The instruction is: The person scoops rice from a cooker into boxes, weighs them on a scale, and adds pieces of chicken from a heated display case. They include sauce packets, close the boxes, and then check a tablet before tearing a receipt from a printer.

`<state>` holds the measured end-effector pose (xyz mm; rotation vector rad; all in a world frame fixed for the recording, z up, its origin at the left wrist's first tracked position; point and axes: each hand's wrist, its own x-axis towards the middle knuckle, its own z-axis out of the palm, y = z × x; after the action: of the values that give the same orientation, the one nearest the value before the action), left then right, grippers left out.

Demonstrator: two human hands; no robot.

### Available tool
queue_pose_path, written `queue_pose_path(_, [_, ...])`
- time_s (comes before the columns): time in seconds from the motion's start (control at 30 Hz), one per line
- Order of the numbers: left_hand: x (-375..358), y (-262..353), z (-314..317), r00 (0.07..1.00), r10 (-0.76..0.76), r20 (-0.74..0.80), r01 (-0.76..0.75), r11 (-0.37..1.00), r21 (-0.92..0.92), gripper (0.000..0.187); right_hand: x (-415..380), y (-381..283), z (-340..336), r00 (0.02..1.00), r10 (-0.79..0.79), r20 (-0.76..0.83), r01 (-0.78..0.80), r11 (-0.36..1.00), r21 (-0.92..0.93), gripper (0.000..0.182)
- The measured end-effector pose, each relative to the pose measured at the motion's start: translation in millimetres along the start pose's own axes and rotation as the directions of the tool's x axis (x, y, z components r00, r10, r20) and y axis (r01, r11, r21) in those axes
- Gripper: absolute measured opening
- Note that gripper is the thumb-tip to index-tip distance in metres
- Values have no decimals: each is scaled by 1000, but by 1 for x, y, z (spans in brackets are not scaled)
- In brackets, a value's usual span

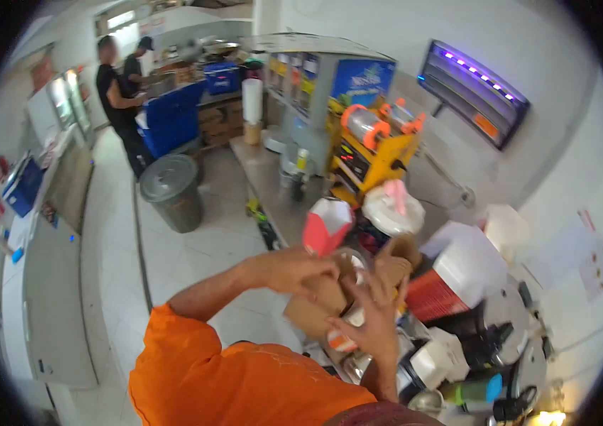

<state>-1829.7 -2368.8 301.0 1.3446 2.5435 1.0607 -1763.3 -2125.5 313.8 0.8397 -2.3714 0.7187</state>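
My left hand (pixel 294 270) and my right hand (pixel 376 312) are both closed on a brown paper bag (pixel 315 309) held over the counter edge. The left hand grips its upper rim; the right holds its far side, fingers spread along the paper. A red and white food box (pixel 326 224) stands open just beyond the bag, and what lies inside the bag is hidden. My orange sleeve (pixel 209 369) fills the lower foreground.
A steel counter (pixel 266 177) runs back past a yellow machine (pixel 369 153) and a drinks fridge (pixel 330 78). Stacked red and white boxes (pixel 457 277) sit right. A grey bin (pixel 172 190) stands on the floor. Two people (pixel 120 92) work at a blue counter far back.
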Motion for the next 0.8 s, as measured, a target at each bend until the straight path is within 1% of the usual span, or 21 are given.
queue_pose_path(0.03, [-26, -1, -7, 999, -28, 34, 29, 999, -23, 45, 1, 1, 33, 989, -41, 144, 23, 992, 123, 35])
queue_pose_path(0.07, [-52, -4, -12, 986, -160, 56, 163, 986, -45, 45, 1, 3, 65, 955, -82, 285, 9, 969, 246, 32])
queue_pose_path(0.1, [-79, -6, -16, 953, -290, 86, 296, 953, -71, 46, 4, -1, 99, 899, -146, 412, -16, 931, 364, 28])
queue_pose_path(0.13, [-107, -10, -20, 904, -409, 121, 422, 901, -104, 47, 13, -9, 129, 858, -219, 464, -16, 892, 451, 28])
queue_pose_path(0.17, [-137, -23, -21, 879, -463, 114, 476, 863, -167, 55, 19, -19, 154, 804, -291, 519, -35, 848, 530, 27])
queue_pose_path(0.2, [-168, -30, -15, 874, -472, -114, 460, 880, -118, 61, 23, -32, 179, 748, -366, 554, -54, 798, 600, 26])
queue_pose_path(0.23, [-198, -37, -11, 837, -432, -337, 445, 894, -41, 66, 31, -45, 205, 760, -378, 529, -93, 742, 664, 26])
queue_pose_path(0.27, [-227, -43, -10, 769, -346, -537, 437, 898, 48, 72, 40, -60, 231, 774, -386, 502, -127, 682, 720, 25])
queue_pose_path(0.3, [-260, -45, -9, 649, -555, -520, 584, 802, -127, 85, 47, -76, 253, 785, -390, 482, -168, 615, 771, 24])
queue_pose_path(0.33, [-292, -55, -7, 576, -695, -431, 540, 719, -437, 90, 60, -92, 272, 767, -446, 462, -132, 595, 793, 23])
queue_pose_path(0.37, [-325, -68, -2, 513, -805, -299, 450, 548, -705, 94, 74, -108, 289, 744, -499, 444, -102, 572, 814, 22])
queue_pose_path(0.43, [-383, -86, 11, 492, -856, -160, 279, 329, -902, 100, 91, -129, 335, 679, -611, 408, -48, 517, 854, 17])
queue_pose_path(0.47, [-405, -100, 14, 524, -832, -183, 242, 351, -904, 102, 111, -141, 352, 693, -615, 375, -33, 493, 870, 16])
queue_pose_path(0.53, [-438, -114, 16, 414, -873, -257, 134, 338, -932, 96, 134, -164, 374, 711, -614, 344, -45, 449, 892, 15])
queue_pose_path(0.57, [-449, -128, 11, 361, -886, -292, 71, 338, -938, 94, 146, -166, 388, 786, -540, 302, -83, 393, 916, 13])
queue_pose_path(0.6, [-459, -144, 3, 323, -887, -329, 38, 359, -932, 90, 161, -164, 396, 860, -396, 321, -155, 398, 904, 13])
queue_pose_path(0.63, [-467, -162, -4, 284, -888, -362, 3, 378, -926, 86, 177, -161, 400, 910, -239, 338, -228, 392, 891, 13])
queue_pose_path(0.67, [-474, -182, -13, 244, -888, -390, -31, 395, -918, 82, 193, -156, 405, 933, -76, 350, -299, 373, 878, 13])
queue_pose_path(0.73, [-479, -225, -35, 220, -857, -467, -264, 409, -874, 79, 219, -127, 431, 883, 164, 440, -470, 304, 829, 15])
queue_pose_path(0.77, [-478, -249, -48, 198, -841, -504, -377, 409, -831, 77, 235, -115, 445, 887, 208, 412, -461, 333, 823, 17])
queue_pose_path(0.8, [-473, -271, -62, 171, -825, -539, -487, 405, -774, 76, 250, -102, 457, 889, 162, 428, -453, 444, 773, 17])
